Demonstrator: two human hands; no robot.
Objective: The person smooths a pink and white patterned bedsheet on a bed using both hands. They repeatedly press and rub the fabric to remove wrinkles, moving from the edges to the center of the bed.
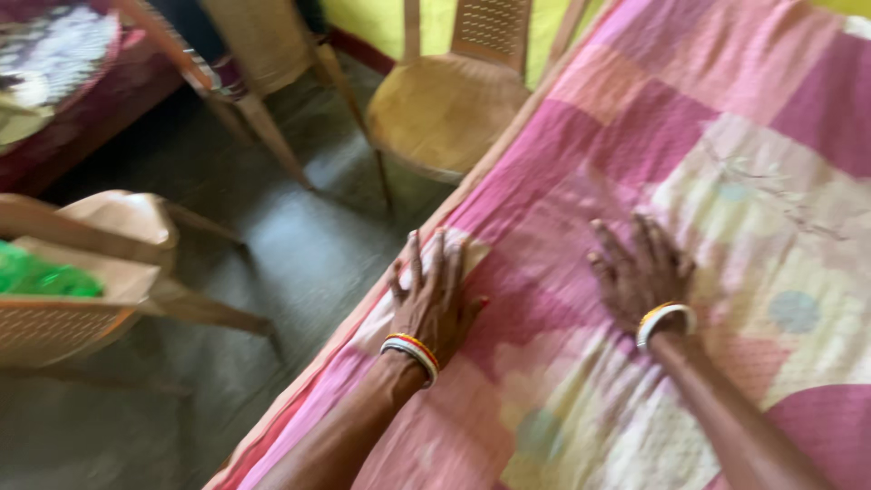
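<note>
A pink, magenta and cream patchwork bedsheet (626, 154) covers a bed that fills the right half of the view. My left hand (434, 295) lies flat on the sheet close to the bed's left edge, fingers spread, with white and red bangles at the wrist. My right hand (640, 272) rests palm down further in on the sheet, fingers apart, wearing a white and yellow bangle. Neither hand holds anything. The picture is somewhat blurred.
A tan plastic chair (449, 104) stands against the bed's far left edge. Another tan chair (86, 281) with something green on it is at the left, and a third chair (263, 54) is behind. A dark red table (77, 100) sits top left on grey floor (272, 245).
</note>
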